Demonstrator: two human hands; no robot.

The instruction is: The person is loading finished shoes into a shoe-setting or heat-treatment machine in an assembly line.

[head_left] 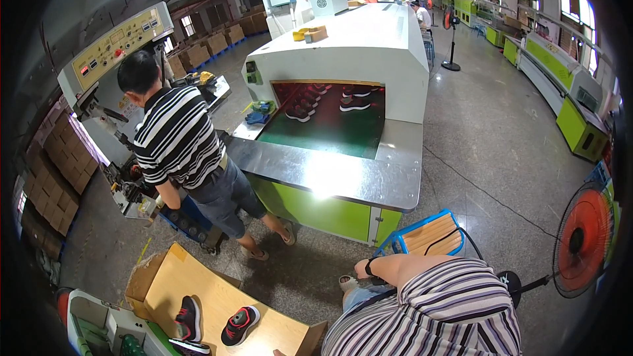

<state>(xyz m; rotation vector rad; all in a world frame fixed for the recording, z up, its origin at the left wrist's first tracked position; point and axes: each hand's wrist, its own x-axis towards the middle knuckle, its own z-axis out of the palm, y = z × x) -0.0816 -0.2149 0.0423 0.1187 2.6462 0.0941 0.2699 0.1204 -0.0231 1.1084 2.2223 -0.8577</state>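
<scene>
Black sneakers with red trim lie on a tan board (211, 290) in front of me: one sneaker (188, 320) at the left, another sneaker (240, 326) at the middle. A third dark shoe (190, 347) lies partly out of view by the green machine (82, 329). Only a fingertip of my left hand (278, 353) shows, at the board's near edge; the rest is cut off. My right hand (362, 268), with a black wristband above it, hangs to the right, away from the board. Its back shows and the fingers are mostly hidden; I see nothing held.
A co-worker (184, 138) in a striped shirt stands at a control-panel machine (119, 49). Ahead is a white tunnel machine (336, 36) with sneakers on its green belt (323, 135). A blue-framed stool (432, 234) and a red fan (583, 240) stand on the right.
</scene>
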